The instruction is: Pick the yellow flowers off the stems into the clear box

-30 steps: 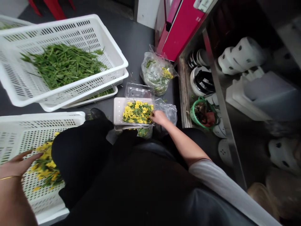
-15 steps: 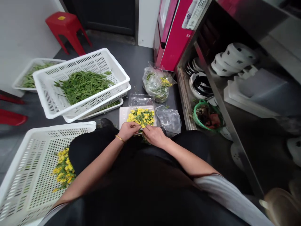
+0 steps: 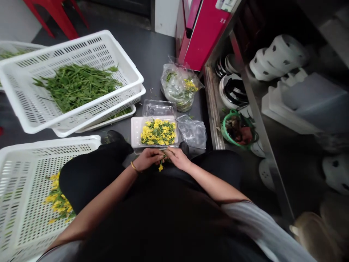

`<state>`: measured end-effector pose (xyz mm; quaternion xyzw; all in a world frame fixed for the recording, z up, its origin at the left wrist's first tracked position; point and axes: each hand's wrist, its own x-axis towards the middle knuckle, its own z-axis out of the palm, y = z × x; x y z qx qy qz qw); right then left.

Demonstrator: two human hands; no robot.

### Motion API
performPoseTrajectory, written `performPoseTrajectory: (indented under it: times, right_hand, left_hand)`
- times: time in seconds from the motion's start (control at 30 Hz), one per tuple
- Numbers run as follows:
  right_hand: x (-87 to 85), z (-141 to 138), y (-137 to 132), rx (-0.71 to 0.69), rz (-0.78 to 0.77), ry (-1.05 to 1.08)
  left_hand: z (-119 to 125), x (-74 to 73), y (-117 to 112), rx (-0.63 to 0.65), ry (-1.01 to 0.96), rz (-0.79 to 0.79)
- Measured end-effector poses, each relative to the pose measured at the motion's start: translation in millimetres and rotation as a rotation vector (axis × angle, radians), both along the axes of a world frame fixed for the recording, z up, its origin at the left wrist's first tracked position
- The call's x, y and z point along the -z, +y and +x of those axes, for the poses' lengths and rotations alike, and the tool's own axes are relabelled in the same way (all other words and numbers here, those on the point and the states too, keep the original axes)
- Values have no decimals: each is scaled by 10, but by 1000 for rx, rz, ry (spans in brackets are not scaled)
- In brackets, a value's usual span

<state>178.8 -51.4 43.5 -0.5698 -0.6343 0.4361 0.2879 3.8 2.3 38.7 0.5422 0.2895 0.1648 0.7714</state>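
Observation:
My left hand (image 3: 149, 159) and my right hand (image 3: 177, 158) meet over my lap, fingers closed on a green stem with a yellow flower (image 3: 160, 167) hanging below them. Just beyond is a clear plastic box (image 3: 176, 135) filled with yellow flowers and green bits (image 3: 158, 131). It rests on a pale, holed upturned container (image 3: 135, 133), and its clear lid (image 3: 159, 108) stands open at the back. At my left, more yellow-flowered stems (image 3: 57, 200) lie in a white slotted basket (image 3: 25, 174), partly hidden by my knee.
Stacked white baskets (image 3: 124, 74) hold green leafy stems (image 3: 81, 85). A clear bag of flowering greens (image 3: 178, 85) and a crumpled plastic bag (image 3: 192, 131) lie ahead. To the right, a metal shelf (image 3: 261, 138) carries dishes and a green basket (image 3: 225, 133). A red stool (image 3: 54, 16) stands back left.
Both hands have drawn back from the box's front edge toward my lap, and a yellow flower now shows below them. The view has tipped downward and shifted slightly.

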Motion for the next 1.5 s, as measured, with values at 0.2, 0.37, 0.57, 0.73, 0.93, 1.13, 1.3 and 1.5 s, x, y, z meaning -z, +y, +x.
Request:
performPoseTrajectory:
  times: [0.2,0.37,0.57,0.73,0.93,1.13,1.3,1.5]
  right_hand:
    - [-78,-49,-45,-122,152,-390]
    - [-24,214,174,-379,-127,-679]
    - [305,313,785,-132,-145,-974]
    - [510,252,934,-157,-194,-1023]
    - [288,558,720,-36,-162,-926]
    - [-23,506,300,81,-100,-549]
    - [-164,387,-13,-77,73,-375]
    - [-180,375,-38,-137,172,-335]
  left_hand:
    - [-99,-49,86,-218,-158,-189]
    - [-154,34,249,-283,-288,-394]
    - [-75,195,261,-215,-248,-576]
    - [-17,286,241,-309,-137,-478]
    - [17,372,259,-381,9,-406]
    - [104,405,195,-332,79,-514]
    - [95,394,131,68,113,-715]
    - [22,330,98,107,24,-494]
